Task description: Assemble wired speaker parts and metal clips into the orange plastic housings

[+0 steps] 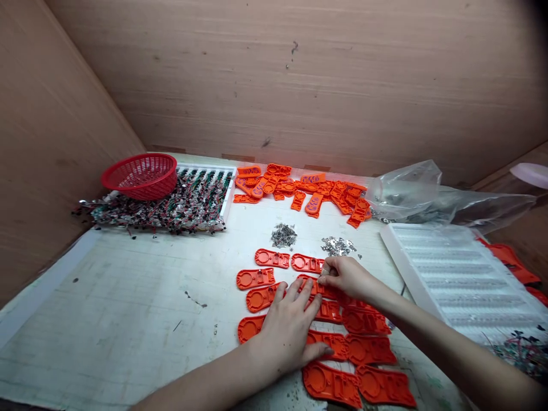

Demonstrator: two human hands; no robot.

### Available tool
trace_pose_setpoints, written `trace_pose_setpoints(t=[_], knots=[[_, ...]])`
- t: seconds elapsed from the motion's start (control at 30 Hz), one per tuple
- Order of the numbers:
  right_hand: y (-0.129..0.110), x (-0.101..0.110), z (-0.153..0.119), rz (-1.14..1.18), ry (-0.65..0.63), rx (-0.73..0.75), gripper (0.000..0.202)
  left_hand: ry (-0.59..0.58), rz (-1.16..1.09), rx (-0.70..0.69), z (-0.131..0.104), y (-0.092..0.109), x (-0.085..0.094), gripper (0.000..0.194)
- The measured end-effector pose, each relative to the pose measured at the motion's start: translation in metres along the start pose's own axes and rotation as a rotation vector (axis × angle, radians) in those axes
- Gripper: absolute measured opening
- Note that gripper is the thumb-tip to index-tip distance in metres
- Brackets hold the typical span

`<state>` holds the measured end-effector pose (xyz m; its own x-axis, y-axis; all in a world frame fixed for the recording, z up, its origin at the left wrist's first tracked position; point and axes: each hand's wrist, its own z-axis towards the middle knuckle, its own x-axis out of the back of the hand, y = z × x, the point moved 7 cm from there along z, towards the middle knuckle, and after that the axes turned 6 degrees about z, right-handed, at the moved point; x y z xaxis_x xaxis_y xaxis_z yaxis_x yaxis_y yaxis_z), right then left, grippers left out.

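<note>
Rows of orange plastic shells (331,383) lie open side up on the white table, each with a round recess. My left hand (289,319) rests over several of them, palm down with its fingers spread. At the upper right of the rows, my right hand (342,277) is pinched at the end of one orange shell (309,285). What its fingertips hold, if anything, is too small and hidden to make out. Just beyond the hands are two piles of small metal pieces, a left pile (283,235) and a right pile (338,246).
A red basket (139,177) sits on a tray of wired parts (180,208) at the back left. More orange shells (299,188) are heaped along the back wall. To the right are clear plastic bags (406,188) and a white ridged tray (454,268) with wires at its near end.
</note>
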<state>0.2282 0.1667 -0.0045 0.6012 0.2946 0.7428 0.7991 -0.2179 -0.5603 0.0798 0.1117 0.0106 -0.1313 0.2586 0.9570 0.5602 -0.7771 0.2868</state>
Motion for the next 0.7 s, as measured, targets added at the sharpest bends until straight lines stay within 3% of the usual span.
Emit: trace_pose_setpoints(t=[0.17, 0.3, 0.43, 0.6, 0.7], knots=[[0.005, 0.011, 0.023, -0.085, -0.073, -0.080, 0.030, -0.018, -0.005, -0.006, 0.000, 0.001, -0.001, 0.084], [-0.020, 0.020, 0.044, -0.107, -0.146, 0.067, 0.032, -0.005, -0.004, -0.002, 0.000, 0.000, 0.000, 0.082], [-0.063, 0.025, 0.056, -0.075, -0.026, 0.394, 0.001, -0.008, 0.010, -0.003, -0.001, 0.000, -0.001, 0.080], [-0.082, 0.014, 0.054, -0.078, 0.105, 0.592, 0.010, -0.027, -0.006, 0.006, -0.002, 0.000, -0.004, 0.077], [-0.079, 0.023, 0.026, -0.033, 0.194, 0.633, 0.011, 0.113, -0.133, 0.062, -0.001, -0.005, 0.014, 0.064]])
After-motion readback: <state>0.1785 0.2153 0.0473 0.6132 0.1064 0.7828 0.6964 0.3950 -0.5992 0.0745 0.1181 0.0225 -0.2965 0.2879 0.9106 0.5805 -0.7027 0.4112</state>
